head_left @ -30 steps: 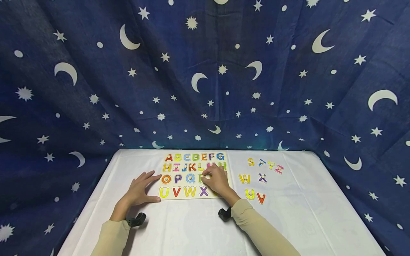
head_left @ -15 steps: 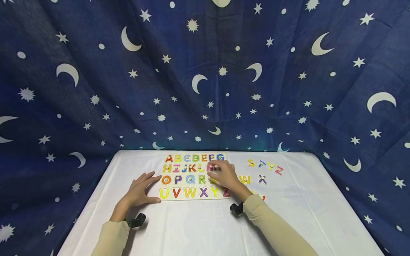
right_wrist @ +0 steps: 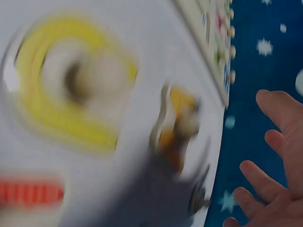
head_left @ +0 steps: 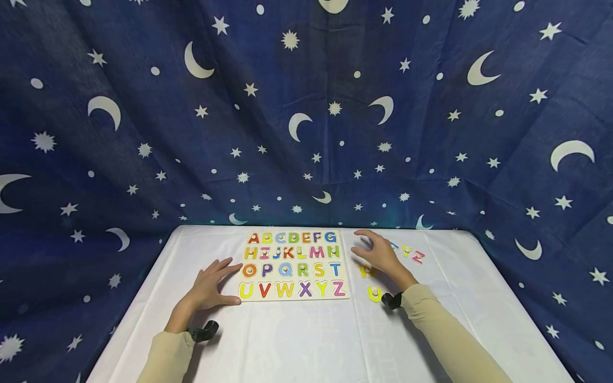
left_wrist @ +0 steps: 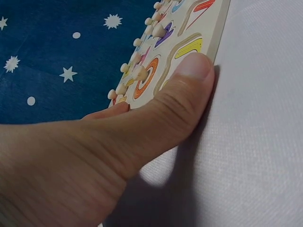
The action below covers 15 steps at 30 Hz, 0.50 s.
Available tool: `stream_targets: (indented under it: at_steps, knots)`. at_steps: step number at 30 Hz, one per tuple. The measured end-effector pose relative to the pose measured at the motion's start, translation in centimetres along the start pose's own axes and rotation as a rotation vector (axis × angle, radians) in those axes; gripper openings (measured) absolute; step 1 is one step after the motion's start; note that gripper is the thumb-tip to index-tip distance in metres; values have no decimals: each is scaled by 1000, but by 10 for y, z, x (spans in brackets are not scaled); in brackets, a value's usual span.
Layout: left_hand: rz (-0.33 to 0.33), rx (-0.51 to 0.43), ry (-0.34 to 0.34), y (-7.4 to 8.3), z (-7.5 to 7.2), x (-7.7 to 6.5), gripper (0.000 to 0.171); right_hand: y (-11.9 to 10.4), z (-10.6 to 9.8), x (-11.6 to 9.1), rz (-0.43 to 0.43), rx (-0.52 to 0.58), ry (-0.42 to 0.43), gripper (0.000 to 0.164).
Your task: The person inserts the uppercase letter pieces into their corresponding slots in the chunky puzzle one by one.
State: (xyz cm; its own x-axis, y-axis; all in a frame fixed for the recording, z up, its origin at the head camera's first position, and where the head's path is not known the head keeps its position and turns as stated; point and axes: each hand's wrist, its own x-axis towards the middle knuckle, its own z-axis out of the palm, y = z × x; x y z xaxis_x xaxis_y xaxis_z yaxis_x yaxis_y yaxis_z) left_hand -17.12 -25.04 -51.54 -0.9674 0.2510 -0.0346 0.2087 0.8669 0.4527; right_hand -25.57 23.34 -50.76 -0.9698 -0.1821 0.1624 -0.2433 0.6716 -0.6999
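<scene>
A wooden alphabet puzzle board (head_left: 343,277) lies on the table. Its first rows hold knobbed letters, among them a green R (head_left: 300,272); S, T and the bottom row show as flat printed letters without knobs. My left hand (head_left: 207,286) rests spread at the board's left side. In the left wrist view its thumb (left_wrist: 177,97) presses the board's corner by the yellow U. My right hand (head_left: 381,256) hovers over the loose letters, thumb and index finger apart, holding nothing. It hides the loose S and X; a yellow W (head_left: 363,272) shows beside it.
Right of the board lie a loose yellow U (head_left: 371,294), a yellow Y (head_left: 406,252) and a pink Z (head_left: 418,257). A red V (right_wrist: 28,191) shows in the right wrist view. A starry blue curtain (head_left: 306,133) hangs behind the white table (head_left: 297,340).
My right hand has left the R on the board and swung right, over the loose letters, its fingers spreading. The left hand has stayed in place.
</scene>
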Motion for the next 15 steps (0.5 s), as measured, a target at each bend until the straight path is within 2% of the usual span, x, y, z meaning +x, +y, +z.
stream_targets:
  at_steps: [8,15]
  knots:
    - [-7,-2,-3,1,0,0,100,36,-22,-5,44,-66,33,43]
    - [-1,3,-1,4,-1,-1,99,50,-27,-4,75,-120,53,28]
